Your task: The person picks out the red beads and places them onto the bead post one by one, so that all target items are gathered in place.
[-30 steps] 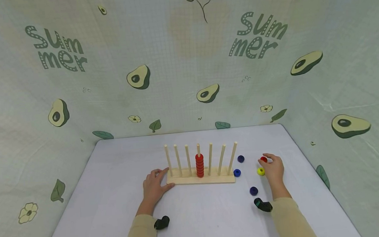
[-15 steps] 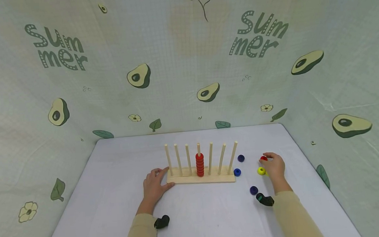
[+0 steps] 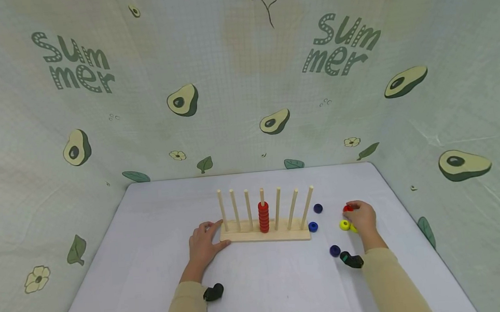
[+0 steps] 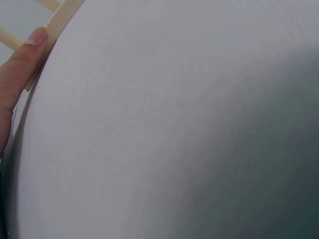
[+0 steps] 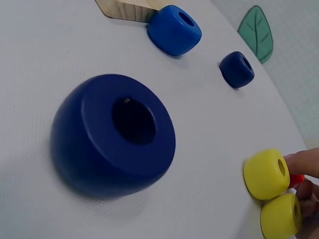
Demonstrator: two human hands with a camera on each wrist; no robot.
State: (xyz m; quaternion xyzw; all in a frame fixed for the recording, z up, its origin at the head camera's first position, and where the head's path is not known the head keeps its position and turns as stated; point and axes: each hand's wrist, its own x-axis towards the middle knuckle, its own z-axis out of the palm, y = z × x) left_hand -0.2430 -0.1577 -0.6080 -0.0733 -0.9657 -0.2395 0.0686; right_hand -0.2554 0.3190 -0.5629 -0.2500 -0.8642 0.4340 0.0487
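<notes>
A wooden peg rack (image 3: 243, 237) stands mid-table with a row of upright pegs. Several red beads (image 3: 264, 218) are stacked on its middle peg; the other pegs are bare. My left hand (image 3: 202, 250) holds the rack's left end, thumb at the front edge and a finger at the back. In the left wrist view the thumb (image 4: 25, 59) lies against the base. On the right side, my right hand (image 3: 363, 217) pinches a red bead (image 3: 347, 208), partly hidden by the fingers. Right beside that hand sit two yellow beads (image 5: 266, 174), touching each other.
A blue bead (image 3: 313, 227) lies at the rack's right end. One dark blue bead (image 3: 318, 208) is behind it, and another dark blue bead (image 3: 335, 251) lies nearer the front. A printed cloth (image 3: 244, 79) hangs behind and beside the white table (image 3: 268, 285).
My right hand has shifted slightly right and closed its fingers on the red bead, uncovering the second yellow bead. The left hand and the rack stay put.
</notes>
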